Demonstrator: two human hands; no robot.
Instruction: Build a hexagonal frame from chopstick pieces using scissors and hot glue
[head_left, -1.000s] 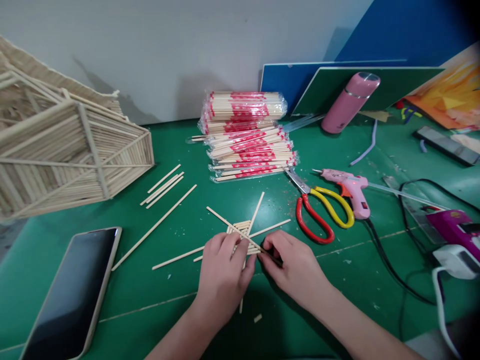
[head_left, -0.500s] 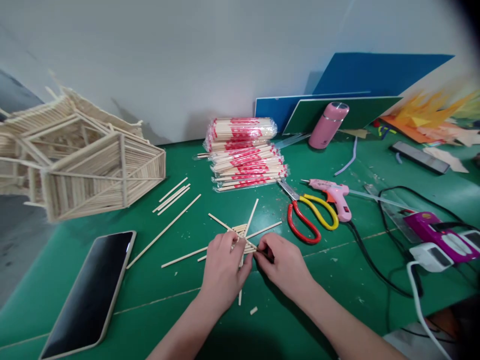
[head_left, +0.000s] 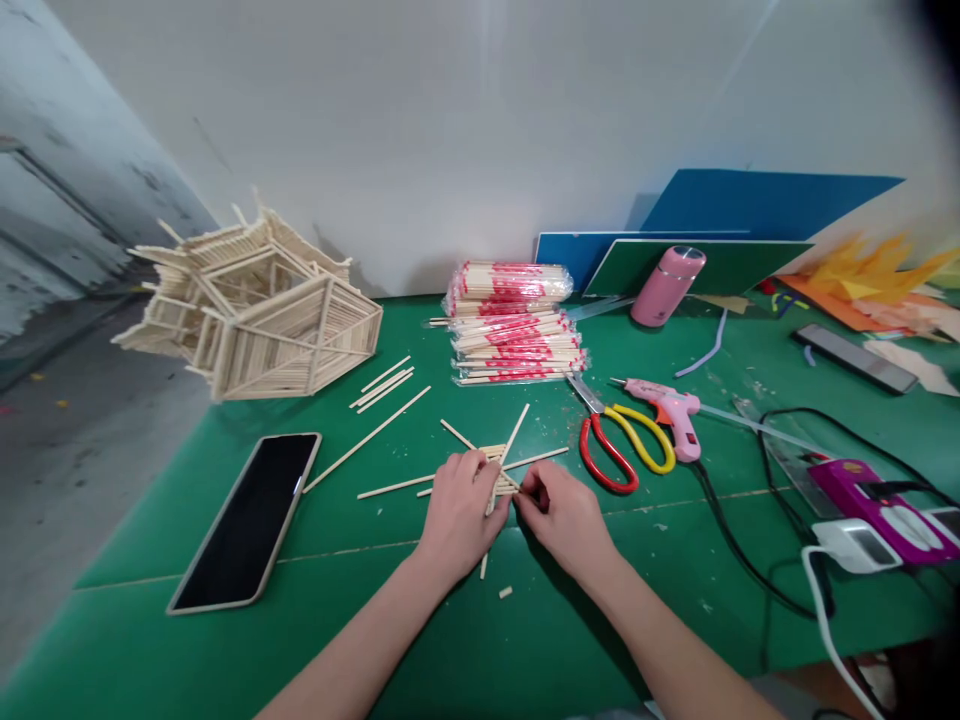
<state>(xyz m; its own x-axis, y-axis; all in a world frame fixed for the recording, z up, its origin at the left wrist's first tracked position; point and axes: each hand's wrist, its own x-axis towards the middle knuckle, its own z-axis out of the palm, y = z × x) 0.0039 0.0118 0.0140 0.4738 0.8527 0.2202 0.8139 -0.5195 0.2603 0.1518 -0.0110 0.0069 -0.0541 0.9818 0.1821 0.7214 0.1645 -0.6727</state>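
A small frame of crossed wooden sticks lies on the green table, some of its sticks fanning out in several directions. My left hand is closed over the frame's left side, thumb and fingers pressing on the sticks. At the frame's right corner my right hand pinches the end of a stick, its fingertips partly hiding it. A short cut piece of stick rests in front of the hands. Several loose sticks lie to the left.
A large stick-built model stands at the back left, above a phone. Plastic-wrapped chopsticks lie behind the hands. Scissors, a pink glue gun, a pink bottle and a purple power strip are on the right.
The head view has shifted, so more of the floor and model shows at left. Both hands stay on the stick frame, with only slight finger movement.
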